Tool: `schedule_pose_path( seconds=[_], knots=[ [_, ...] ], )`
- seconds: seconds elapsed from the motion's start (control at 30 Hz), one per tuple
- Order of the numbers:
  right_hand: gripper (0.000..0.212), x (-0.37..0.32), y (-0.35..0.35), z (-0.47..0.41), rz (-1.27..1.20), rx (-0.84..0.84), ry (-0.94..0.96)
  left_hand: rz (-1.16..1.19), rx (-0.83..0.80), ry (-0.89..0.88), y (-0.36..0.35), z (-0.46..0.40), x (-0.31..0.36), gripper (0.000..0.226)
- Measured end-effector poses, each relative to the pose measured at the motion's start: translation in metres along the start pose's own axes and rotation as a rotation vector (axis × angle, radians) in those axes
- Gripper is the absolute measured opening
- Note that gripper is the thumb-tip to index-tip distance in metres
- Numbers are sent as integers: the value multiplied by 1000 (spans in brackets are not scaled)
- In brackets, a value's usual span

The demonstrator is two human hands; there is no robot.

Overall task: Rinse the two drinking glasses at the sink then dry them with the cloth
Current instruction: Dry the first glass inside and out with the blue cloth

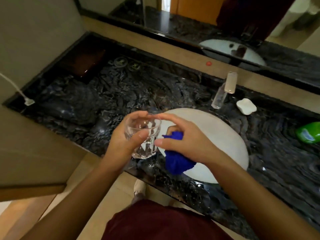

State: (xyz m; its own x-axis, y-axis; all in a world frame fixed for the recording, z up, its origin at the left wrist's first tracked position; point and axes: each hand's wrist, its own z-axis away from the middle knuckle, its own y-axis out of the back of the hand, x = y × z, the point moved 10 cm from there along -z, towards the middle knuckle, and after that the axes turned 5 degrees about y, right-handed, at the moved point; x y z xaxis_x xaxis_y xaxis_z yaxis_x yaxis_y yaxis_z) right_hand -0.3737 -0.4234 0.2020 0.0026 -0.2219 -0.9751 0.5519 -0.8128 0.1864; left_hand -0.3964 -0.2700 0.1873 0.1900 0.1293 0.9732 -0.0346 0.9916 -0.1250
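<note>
L hand (121, 141) is wrapped round a clear faceted drinking glass (143, 135), thumb across the near side, fingers curled over the far rim; the glass is tilted w/ its mouth toward the far side, held above the near-left edge of the white oval sink basin (225, 135). R hand (187, 144) is closed loosely on a bunched bright-blue cloth (176, 161), which hangs below the palm over the basin's near-left part; index finger reaches out to touch the glass rim, thumb tip sits just beside the glass wall. Cloth itself is next to the glass, not inside it. Only one glass can be made out clearly.

Dark marbled stone countertop (121, 94) surrounds the basin. At the far right of the basin stands a chrome tap (225, 89), spout angled toward the bowl. Just right of it lies a white soap bar (246, 106). Further right, at the frame edge, a green plastic bottle (308, 132). Far left on the counter: a dark brown rectangular tray (83, 61), w/ a white cable & plug (28, 101) near the left wall. Mirror (225, 18) runs along the far side. Person's maroon shorts (155, 222) show at the near edge.
</note>
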Motion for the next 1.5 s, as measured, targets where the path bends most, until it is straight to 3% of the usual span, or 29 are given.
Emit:
schedule_pose_path(
  seconds=[0.2,0.37,0.63,0.77,0.97,1.27,1.5],
  knots=[
    [65,1,-38,-25,11,-114,24,-67,5,-48,19,6,0,89],
    [67,4,-43,-44,-32,-134,-4,-461,-57,-63,50,0,8,71],
    [78,8,-68,-79,110,-110,27,-555,-74,-107,92,-11,18,83],
    [51,3,-57,-86,162,29,20,-532,-13,-103,119,-22,14,81],
    [17,22,-37,-82,96,194,-64,-768,21,-49,172,-43,-25,84],
    [16,48,-11,-49,60,324,-180,-1017,185,-24,228,-72,-86,79],
    [15,57,-1,-29,75,374,-236,-1012,278,129,260,-74,-121,81]
  ],
)
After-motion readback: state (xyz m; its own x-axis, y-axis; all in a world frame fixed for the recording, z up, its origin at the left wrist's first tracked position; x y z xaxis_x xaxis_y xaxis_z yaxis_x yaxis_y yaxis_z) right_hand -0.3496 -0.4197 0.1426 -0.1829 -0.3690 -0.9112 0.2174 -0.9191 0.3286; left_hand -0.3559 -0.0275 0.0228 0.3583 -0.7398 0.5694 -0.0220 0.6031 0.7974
